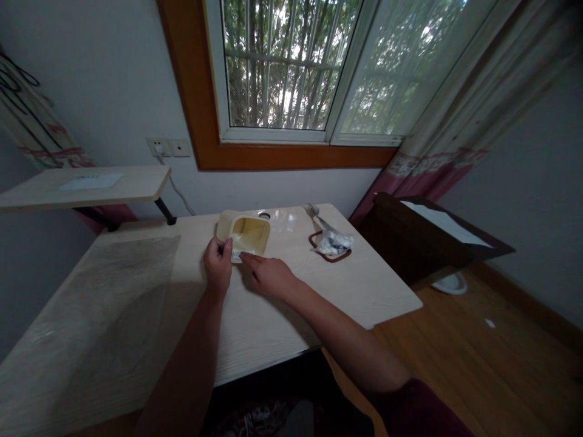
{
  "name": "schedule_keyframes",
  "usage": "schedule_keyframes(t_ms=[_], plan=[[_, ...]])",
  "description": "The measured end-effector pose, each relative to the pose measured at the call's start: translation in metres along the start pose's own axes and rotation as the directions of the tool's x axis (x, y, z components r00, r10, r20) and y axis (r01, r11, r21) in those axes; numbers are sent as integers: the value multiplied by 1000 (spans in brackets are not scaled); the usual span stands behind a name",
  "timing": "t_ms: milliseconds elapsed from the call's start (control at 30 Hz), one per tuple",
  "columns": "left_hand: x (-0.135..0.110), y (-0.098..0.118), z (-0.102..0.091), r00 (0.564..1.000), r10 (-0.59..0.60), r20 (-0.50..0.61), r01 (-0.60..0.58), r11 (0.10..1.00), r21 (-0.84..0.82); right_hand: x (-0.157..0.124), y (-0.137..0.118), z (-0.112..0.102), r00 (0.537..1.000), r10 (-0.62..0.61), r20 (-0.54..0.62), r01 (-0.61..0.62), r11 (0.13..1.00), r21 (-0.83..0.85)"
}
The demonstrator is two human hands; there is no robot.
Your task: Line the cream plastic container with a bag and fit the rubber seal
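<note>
A pale yellow, square plastic tub [257, 233] is tipped so that its open side faces me. My left hand [217, 262] is closed on its near left edge, thumb on top. A small white crumpled piece [237, 255] shows at the tub's near edge, between the two hands; whether it is tissue or film I cannot tell. The fingertips of my right hand [268, 273] press on this white piece from the right, the other fingers curled. Behind the tub's left side is a cream-coloured part [224, 223], possibly a lid or second tub.
On the right of the light wood table [291, 315] lies a brown ring-shaped frame [337, 259] with a crumpled clear-and-white plastic bag [334, 241]. A transparent sheet [122, 297] covers the left side. A raised shelf [91, 182] stands back left; a dark brown cabinet [410, 243] adjoins the right.
</note>
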State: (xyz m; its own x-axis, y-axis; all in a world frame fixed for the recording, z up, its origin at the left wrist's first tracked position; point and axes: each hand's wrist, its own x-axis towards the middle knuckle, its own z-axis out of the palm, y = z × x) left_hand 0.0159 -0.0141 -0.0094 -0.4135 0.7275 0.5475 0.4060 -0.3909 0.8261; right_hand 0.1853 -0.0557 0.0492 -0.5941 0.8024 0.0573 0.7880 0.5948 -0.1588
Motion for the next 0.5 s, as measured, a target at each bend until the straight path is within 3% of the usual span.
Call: schedule_keyframes(t_ms=[133, 267, 500], plan=[[1, 0, 0, 1000, -6, 8, 5, 999, 41, 5, 10, -8, 995, 78, 55, -69, 985, -158], [0, -1, 0, 998, 20, 54, -24, 997, 70, 15, 15, -15, 994, 102, 39, -88, 959, -268], [1, -7, 1, 995, 11, 96, -19, 997, 79, 34, 13, -29, 988, 139, 63, -110, 936, -334]])
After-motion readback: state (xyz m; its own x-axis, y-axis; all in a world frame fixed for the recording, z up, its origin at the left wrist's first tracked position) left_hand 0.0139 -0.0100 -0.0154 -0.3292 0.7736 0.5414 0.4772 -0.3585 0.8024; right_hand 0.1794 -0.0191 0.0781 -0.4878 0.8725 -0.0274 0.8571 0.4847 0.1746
